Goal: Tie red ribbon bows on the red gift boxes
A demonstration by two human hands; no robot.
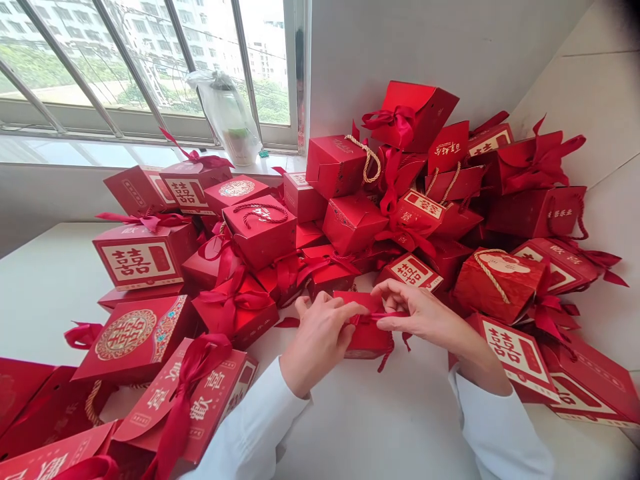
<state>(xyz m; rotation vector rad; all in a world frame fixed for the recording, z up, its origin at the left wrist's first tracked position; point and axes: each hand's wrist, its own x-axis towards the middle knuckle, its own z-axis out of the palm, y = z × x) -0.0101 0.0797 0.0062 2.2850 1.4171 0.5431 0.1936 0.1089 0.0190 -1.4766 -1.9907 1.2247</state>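
Note:
A small red gift box (369, 347) sits on the white table in front of me, between my two hands. My left hand (324, 333) rests on its top left side, fingers bent and pressing at the ribbon where it crosses the lid. From the right, my right hand (417, 313) pinches a red ribbon (385, 316) between thumb and fingertips, just above the box. A dark red cord hangs off the box's right side. My left fingertips partly cover the middle of the ribbon, so a knot there cannot be made out.
Red gift boxes with ribbons and rope handles are heaped behind, such as a box with white panel (137, 260) and one on top (415, 117). More lie at left (185, 400) and right (515, 353). A bagged cup (233, 127) stands on the sill by the barred window.

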